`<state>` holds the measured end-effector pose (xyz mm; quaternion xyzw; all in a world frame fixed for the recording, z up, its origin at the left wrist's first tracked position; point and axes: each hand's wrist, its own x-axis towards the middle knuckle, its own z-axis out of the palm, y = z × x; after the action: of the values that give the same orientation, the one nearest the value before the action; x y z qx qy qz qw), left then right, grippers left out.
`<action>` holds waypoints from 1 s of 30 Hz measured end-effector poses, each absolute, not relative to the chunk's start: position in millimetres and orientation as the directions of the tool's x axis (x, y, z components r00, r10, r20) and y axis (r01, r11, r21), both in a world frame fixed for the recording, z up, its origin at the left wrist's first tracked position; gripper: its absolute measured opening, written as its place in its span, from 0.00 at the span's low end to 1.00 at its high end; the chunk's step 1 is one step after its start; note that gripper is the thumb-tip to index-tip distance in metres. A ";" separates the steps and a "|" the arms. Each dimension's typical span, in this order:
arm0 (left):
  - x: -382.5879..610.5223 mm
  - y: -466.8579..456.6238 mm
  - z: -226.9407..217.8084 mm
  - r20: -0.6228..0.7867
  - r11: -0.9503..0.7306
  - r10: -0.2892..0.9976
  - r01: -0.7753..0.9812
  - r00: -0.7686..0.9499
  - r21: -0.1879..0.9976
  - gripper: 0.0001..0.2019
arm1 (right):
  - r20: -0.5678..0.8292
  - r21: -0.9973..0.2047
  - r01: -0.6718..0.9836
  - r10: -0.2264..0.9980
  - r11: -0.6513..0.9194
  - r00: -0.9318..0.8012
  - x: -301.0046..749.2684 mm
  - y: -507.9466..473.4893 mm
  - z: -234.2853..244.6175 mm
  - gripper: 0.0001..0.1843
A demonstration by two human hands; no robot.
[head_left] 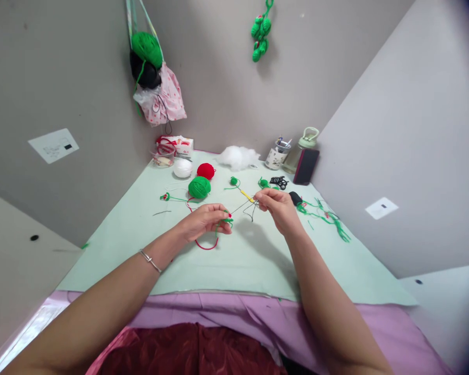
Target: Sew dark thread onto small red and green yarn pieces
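My left hand (205,219) is closed in a pinch on a small green crochet piece (226,220) with a red dot, held just above the pale green mat (238,260). A red yarn strand (205,245) loops below that hand. My right hand (277,205) is closed on a thin needle with dark thread (251,208), a little to the right of the piece. A yellow-handled crochet hook (246,196) lies on the mat just behind the hands.
Green (199,187), red (205,170) and white (182,167) yarn balls sit behind the hands. White stuffing (238,156), a pen cup (277,154), a bottle (302,148), a phone (306,166) and scissors (279,182) stand at the back. Green yarn scraps (328,219) lie at right.
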<state>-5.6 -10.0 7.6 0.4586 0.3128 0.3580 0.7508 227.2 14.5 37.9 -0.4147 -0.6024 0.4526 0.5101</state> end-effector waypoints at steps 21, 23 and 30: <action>-4.0 -7.9 9.1 -0.079 0.227 0.923 -0.367 0.377 0.902 0.12 | 0.438 -0.844 0.307 0.896 0.439 -0.076 215.7 7.2 36.6 0.17; -4.0 -7.2 9.0 -0.086 0.224 0.938 -0.394 0.337 0.891 0.12 | 0.462 -0.824 0.317 0.881 0.469 -0.103 209.2 0.1 37.1 0.17; -4.2 -7.2 9.2 -0.057 0.176 0.953 -0.391 0.296 0.903 0.11 | 0.422 -0.687 0.496 0.847 0.531 -0.323 189.4 -23.1 35.6 0.08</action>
<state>-4.2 -7.2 9.2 0.4169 0.3370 0.4883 0.6886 189.4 -23.1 35.6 -0.4294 -0.7820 0.2236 0.3926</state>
